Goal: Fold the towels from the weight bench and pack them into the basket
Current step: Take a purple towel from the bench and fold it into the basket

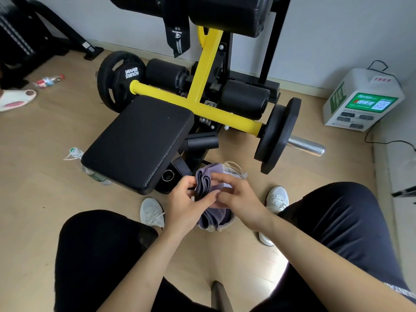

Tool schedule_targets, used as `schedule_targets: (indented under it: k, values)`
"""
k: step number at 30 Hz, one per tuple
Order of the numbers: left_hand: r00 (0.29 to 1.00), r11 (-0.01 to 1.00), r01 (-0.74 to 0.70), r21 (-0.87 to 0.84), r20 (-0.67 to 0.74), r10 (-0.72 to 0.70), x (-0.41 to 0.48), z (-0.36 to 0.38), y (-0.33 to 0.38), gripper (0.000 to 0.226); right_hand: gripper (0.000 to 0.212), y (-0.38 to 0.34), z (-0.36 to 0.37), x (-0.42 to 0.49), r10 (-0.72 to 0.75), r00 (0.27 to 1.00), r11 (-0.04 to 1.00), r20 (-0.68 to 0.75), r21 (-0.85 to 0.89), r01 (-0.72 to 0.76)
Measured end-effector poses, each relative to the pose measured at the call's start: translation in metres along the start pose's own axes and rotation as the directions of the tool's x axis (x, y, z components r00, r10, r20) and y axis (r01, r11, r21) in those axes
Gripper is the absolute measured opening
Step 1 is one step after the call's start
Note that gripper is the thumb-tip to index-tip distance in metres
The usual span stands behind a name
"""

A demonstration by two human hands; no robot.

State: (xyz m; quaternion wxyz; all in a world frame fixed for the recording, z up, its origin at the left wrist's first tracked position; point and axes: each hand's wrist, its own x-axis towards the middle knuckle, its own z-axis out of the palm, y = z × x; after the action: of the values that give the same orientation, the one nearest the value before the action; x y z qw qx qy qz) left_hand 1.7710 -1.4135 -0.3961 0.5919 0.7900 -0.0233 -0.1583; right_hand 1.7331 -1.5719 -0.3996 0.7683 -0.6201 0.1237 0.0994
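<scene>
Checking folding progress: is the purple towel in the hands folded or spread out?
Folded: the purple towel shows stacked, doubled layers along its edge, gripped compactly by the left hand and right hand over the basket.

Soft matt purple cloth towel (pixel 203 183); textured black vinyl bench pad (pixel 137 140); glossy yellow painted metal frame (pixel 198 104); pale wood-grain floor (pixel 45 199).

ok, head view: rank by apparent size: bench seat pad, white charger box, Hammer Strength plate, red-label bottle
1. bench seat pad
2. white charger box
3. Hammer Strength plate: looks smaller than the box, but it is seen at an angle and the wide lens stretches the edges, so that gap is unsure
4. red-label bottle
</scene>
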Motion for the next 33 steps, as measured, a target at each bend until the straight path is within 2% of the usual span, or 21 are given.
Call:
schedule_targets:
  k: [2,4,6,7,8,10,12,15,18,22,24,29,33]
  values:
    - [0.999,0.999,-0.031,0.022,-0.04,0.031,0.001,-0.002,0.001,0.027,0.051,0.003,-0.004,0.001,0.001,1.0,1.0,0.016,-0.029,-0.001]
    - [0.992,0.995,-0.083,0.053,-0.089,0.087,0.004,-0.006,-0.001,0.014,0.05,0.003,-0.008,0.004,-0.081,0.997,0.987,-0.013,-0.139,0.079]
    - [0.99,0.993,-0.111,0.044,-0.084,0.114,0.007,-0.012,0.0,0.01,0.037,0.002,-0.013,0.007,-0.194,0.972,0.941,-0.131,-0.303,0.147]
    - [0.991,0.992,-0.119,0.035,-0.059,0.121,0.008,-0.015,0.001,0.01,0.036,0.002,-0.016,0.009,-0.214,0.955,0.927,-0.204,-0.352,0.132]
    - [0.992,0.992,-0.123,0.021,-0.026,0.123,0.008,-0.019,0.002,0.01,0.045,0.003,-0.021,0.012,-0.202,0.942,0.926,-0.267,-0.364,0.096]
    - [0.995,0.994,-0.094,-0.052,0.024,0.095,0.008,-0.025,0.005,0.011,0.075,0.003,-0.03,0.015,-0.084,0.952,0.953,-0.293,-0.302,-0.009]
    - [0.999,0.988,-0.039,-0.153,0.031,0.044,0.006,-0.029,0.009,0.014,0.087,0.002,-0.038,0.018,0.02,0.978,0.98,-0.206,-0.189,-0.06]
    - [0.999,0.963,0.038,-0.268,0.022,-0.033,0.006,-0.033,0.012,0.02,0.053,-0.004,-0.041,0.018,0.033,0.997,0.997,-0.071,-0.066,-0.038]
    - [0.996,0.96,0.059,-0.272,-0.052,-0.076,0.008,-0.033,0.011,0.019,0.035,-0.007,-0.04,0.015,0.041,0.996,0.998,-0.078,-0.046,-0.045]
    - [0.98,0.961,0.084,-0.262,-0.155,-0.128,0.012,-0.031,0.005,0.024,0.03,-0.008,-0.034,0.013,0.109,0.983,0.993,-0.148,-0.017,-0.113]
    - [0.981,0.976,0.066,-0.209,-0.163,-0.102,0.013,-0.032,0.001,0.027,0.03,-0.01,-0.031,0.012,0.108,0.977,0.993,-0.185,-0.02,-0.114]
    - [0.997,0.994,-0.061,-0.089,0.045,0.065,0.013,-0.043,-0.002,0.026,0.034,-0.013,-0.034,0.011,0.073,0.959,0.996,-0.273,0.077,-0.054]
    - [0.985,0.99,-0.136,-0.031,0.102,0.138,0.011,-0.046,-0.001,0.034,0.04,-0.018,-0.043,0.009,-0.032,0.979,0.998,-0.203,0.049,0.043]
